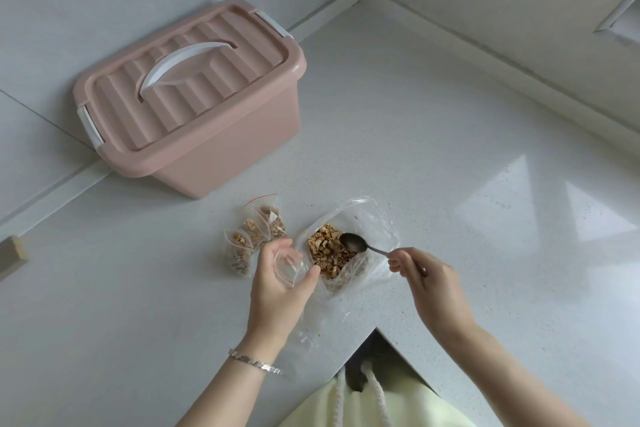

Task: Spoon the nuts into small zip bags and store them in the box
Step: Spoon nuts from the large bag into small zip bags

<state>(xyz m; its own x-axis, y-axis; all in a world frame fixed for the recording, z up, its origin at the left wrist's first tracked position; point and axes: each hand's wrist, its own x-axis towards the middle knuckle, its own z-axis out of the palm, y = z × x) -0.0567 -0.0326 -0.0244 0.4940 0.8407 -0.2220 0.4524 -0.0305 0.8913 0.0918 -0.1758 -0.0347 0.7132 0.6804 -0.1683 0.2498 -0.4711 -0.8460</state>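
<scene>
Gripped in the left hand [277, 274] is an empty small clear zip bag [287, 265], in the right hand [427, 279] a dark metal spoon [360, 243] over chopped brown nuts [329, 250] (at two o'clock from the bag's mouth); a narrow, slack opening could cause spills.

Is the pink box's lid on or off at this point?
On. The ribbed lid covers the pink box, with its white handle lying flat. Whether the white side clips are latched cannot be told.

I take this for a home kitchen: I see a pale speckled stone countertop [433, 156] wrapping an inside corner with a raised backsplash [325, 10], and a pink lidded storage box [194, 97] standing against the wall.
</scene>
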